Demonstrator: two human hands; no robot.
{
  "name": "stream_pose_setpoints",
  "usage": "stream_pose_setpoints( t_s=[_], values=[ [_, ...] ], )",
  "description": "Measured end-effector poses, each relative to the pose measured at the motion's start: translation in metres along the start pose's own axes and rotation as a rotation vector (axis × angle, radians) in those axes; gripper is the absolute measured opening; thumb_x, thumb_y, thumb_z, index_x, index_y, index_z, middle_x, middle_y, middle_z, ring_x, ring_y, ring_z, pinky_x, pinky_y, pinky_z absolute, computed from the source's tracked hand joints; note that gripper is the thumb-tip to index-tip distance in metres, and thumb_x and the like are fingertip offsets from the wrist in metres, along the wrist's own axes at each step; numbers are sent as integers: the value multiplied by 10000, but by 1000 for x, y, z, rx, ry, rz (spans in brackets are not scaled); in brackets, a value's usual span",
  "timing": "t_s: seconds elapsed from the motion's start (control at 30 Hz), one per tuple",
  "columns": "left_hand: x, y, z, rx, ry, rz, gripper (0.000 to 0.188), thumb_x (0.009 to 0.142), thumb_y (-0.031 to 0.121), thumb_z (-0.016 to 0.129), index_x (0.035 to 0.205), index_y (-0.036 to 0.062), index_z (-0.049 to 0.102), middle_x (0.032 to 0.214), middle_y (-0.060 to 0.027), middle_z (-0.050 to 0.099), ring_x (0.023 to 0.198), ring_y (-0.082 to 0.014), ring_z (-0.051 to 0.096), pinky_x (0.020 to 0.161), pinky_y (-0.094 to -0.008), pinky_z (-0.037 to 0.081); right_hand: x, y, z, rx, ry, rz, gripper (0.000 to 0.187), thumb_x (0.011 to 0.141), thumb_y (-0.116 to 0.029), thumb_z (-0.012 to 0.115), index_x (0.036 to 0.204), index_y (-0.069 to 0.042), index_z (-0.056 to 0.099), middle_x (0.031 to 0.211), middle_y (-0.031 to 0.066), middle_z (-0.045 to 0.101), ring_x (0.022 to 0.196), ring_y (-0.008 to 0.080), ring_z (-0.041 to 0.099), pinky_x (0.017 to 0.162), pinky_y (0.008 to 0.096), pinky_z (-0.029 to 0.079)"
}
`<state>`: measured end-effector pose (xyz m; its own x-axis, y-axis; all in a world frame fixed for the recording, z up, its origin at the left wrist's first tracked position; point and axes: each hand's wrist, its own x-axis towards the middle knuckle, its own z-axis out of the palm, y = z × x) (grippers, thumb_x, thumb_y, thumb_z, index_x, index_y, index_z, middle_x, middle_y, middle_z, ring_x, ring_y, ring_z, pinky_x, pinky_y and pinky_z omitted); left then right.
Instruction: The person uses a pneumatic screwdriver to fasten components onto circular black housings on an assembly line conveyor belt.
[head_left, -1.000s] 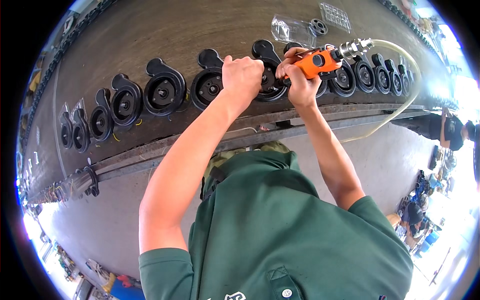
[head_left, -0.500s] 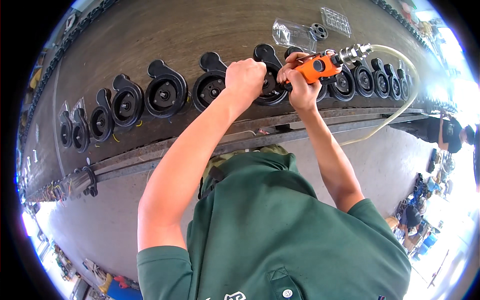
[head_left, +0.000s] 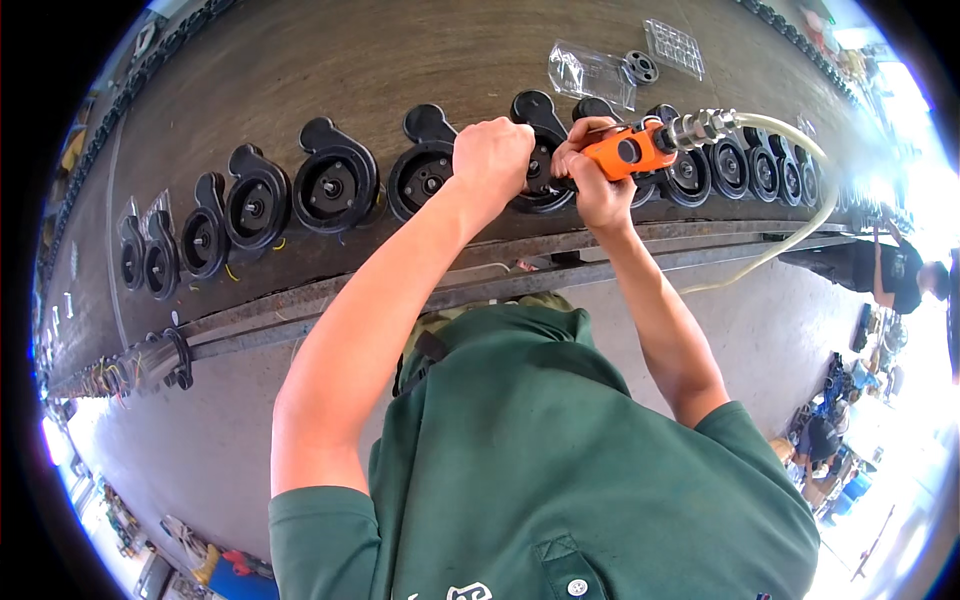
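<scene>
My right hand [head_left: 597,178] is wrapped round an orange air tool [head_left: 640,150] with metal fittings at its far end. The tool's front end points left, close to a round black blower-like housing [head_left: 545,192] with a spout at its top. Over the left side of that housing my left hand [head_left: 492,162] is closed in a fist. Whatever its fingers hold is hidden from view. Just left of the fist is another black housing [head_left: 408,192], open side up, with a metal shaft in its middle.
More black housings [head_left: 333,185] stand in a row along the bench [head_left: 300,70] on both sides. A clear hose [head_left: 815,215] loops from the tool down past the bench edge. Clear plastic trays [head_left: 675,48] and a grey wheel [head_left: 640,67] lie behind. Another person [head_left: 890,265] is far right.
My right hand has brought the air tool slightly left and down, nearer the housing, and its angle has shifted a little. My left fist stays almost in place.
</scene>
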<state>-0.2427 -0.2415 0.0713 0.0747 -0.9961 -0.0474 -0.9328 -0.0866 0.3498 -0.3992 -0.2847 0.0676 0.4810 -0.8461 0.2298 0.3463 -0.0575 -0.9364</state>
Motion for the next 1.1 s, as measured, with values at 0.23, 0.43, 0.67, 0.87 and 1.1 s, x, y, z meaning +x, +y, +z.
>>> stream_pose_setpoints(
  t_s=[0.23, 0.43, 0.67, 0.87, 1.1],
  values=[
    [-2, -5, 3, -14, 58, 37, 323, 657, 164, 894, 939, 53, 781, 902, -168, 753, 901, -332, 751, 787, -418, 606, 0, 9, 4, -90, 45, -32, 208, 809, 70, 655, 1002, 16, 600, 864, 25, 630, 752, 72, 593, 684, 230, 494],
    [-56, 7, 6, -278, 467, 31, 464, 729, 95, 851, 1180, 69, 743, 1166, -144, 667, 1142, -339, 609, 987, -425, 508, -1, 11, -1, -82, 0, -51, 221, 839, 56, 633, 1052, 21, 585, 809, 40, 639, 676, 95, 610, 625, 245, 510],
    [-106, 60, 47, -1653, -27, -785, 356, 915, 139, 776, 1148, -34, 569, 933, -80, 670, 760, -173, 677, 645, -293, 559, 9, 1, 8, -29, 32, -20, 238, 811, 62, 618, 1048, 53, 600, 753, 39, 642, 644, 103, 615, 612, 245, 522],
    [-58, 54, 66, -1758, 93, -906, 327, 923, 150, 748, 1103, -60, 574, 920, -99, 659, 739, -215, 698, 667, -334, 609, 12, -11, 5, -177, -7, -174, 216, 855, 13, 587, 1066, 36, 550, 761, 57, 638, 719, 133, 635, 700, 272, 523],
    [-42, 50, 88, -1886, 195, -882, 176, 918, 82, 708, 1015, -64, 702, 1012, -136, 718, 815, -220, 707, 705, -357, 639, 42, 1, -3, 67, 118, -106, 283, 849, 49, 494, 1128, 1, 515, 764, 66, 564, 671, 166, 537, 674, 364, 500]
  ],
)
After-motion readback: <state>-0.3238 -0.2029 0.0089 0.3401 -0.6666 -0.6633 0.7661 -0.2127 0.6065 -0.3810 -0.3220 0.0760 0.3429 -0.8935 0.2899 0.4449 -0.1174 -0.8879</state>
